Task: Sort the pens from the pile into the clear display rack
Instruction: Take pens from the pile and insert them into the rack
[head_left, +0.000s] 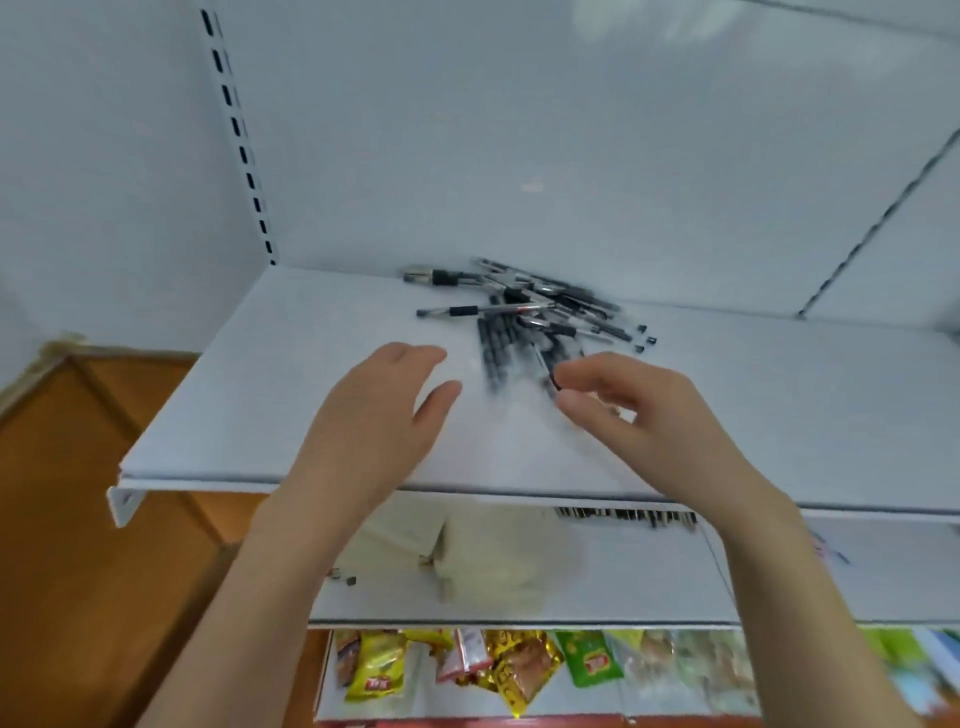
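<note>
A pile of black-and-clear pens (540, 306) lies toward the back of a white shelf (270, 415). My left hand (379, 415) hovers open over the shelf, left of the pile, fingers straight and holding nothing. My right hand (639, 410) is at the pile's near edge. Its index finger and thumb pinch the near end of one pen (546, 369), though motion blurs this. A row of dark pen ends (623, 516) shows on the shelf below, just under the front lip. The clear rack itself cannot be made out.
A slotted upright (239, 140) runs up the back wall on the left. A pale blurred object (493, 561) sits on the lower shelf. Snack packets (467, 665) hang below. A wooden panel (88, 519) stands to the left.
</note>
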